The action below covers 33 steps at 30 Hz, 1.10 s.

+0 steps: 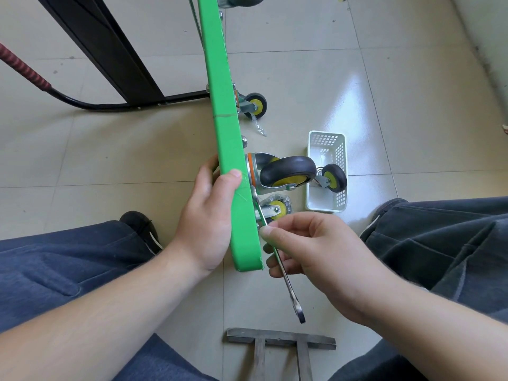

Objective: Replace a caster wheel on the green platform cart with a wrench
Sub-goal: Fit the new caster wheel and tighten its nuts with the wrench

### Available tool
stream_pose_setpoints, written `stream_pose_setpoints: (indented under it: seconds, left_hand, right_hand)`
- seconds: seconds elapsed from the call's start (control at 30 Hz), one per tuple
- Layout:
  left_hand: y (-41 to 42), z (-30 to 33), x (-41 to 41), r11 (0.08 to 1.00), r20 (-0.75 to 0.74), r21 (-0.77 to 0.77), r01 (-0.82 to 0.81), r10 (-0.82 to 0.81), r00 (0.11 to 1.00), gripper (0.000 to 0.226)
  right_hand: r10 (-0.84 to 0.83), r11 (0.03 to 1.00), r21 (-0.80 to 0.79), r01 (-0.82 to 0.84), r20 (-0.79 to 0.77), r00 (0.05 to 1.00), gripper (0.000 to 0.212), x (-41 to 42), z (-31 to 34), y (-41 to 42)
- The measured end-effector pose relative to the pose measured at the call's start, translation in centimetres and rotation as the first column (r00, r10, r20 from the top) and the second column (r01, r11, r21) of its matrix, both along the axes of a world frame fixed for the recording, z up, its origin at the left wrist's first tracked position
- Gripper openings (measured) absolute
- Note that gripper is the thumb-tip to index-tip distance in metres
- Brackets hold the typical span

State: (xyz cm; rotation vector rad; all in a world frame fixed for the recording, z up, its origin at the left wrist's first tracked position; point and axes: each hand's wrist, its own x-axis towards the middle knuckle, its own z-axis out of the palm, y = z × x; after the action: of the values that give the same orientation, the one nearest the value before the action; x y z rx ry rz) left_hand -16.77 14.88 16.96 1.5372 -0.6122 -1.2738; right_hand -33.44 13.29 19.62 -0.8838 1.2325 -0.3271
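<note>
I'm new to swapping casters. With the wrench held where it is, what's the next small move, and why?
Probably swing the wrench a short arc about its upper end. The right hand pinches its shaft, the upper end sits at the caster mount under the cart, and the left hand already grips the cart's edge to steady it.

I see the cart deck (225, 133) standing on edge, walling left from right. Right of it things are tight: the big caster (286, 171) juts out, a smaller wheel (276, 209) sits just beneath, and the white basket (327, 171) stands close beside. The wrench (286, 276) slants through the gap under them. Open floor (123, 160) lies left of the deck, bounded by the black frame (110, 50).
</note>
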Motion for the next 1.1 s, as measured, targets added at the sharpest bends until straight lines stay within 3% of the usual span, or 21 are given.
stream_pose_setpoints:
  seconds: [0.37,0.6,0.87,0.93,1.1]
  left_hand:
    - [0.0,0.2,0.0,1.000,0.000,0.012,0.006,-0.006,1.000,0.046]
    - [-0.1,0.2,0.0,1.000,0.049,0.014,-0.003,0.002,0.999,0.050]
    - [-0.1,0.2,0.0,1.000,0.048,0.015,-0.012,0.011,0.999,0.063]
    - [-0.1,0.1,0.0,1.000,0.048,0.011,-0.009,0.008,0.999,0.057]
    - [-0.1,0.2,0.0,1.000,0.059,-0.007,0.000,0.001,0.998,0.066]
  right_hand:
    - [0.079,0.993,0.088,-0.075,-0.034,0.996,0.018,-0.1,4.1,-1.2]
    - [-0.040,0.973,0.229,0.008,0.135,0.990,0.014,0.7,5.8,-3.0]
    - [-0.093,0.958,0.285,0.038,0.180,0.979,0.013,0.8,5.6,-3.5]
    - [-0.053,0.961,0.277,0.004,0.170,0.984,0.009,0.5,5.5,-3.4]
    - [0.091,0.955,0.269,-0.123,0.127,0.988,0.016,-0.6,5.5,-3.0]
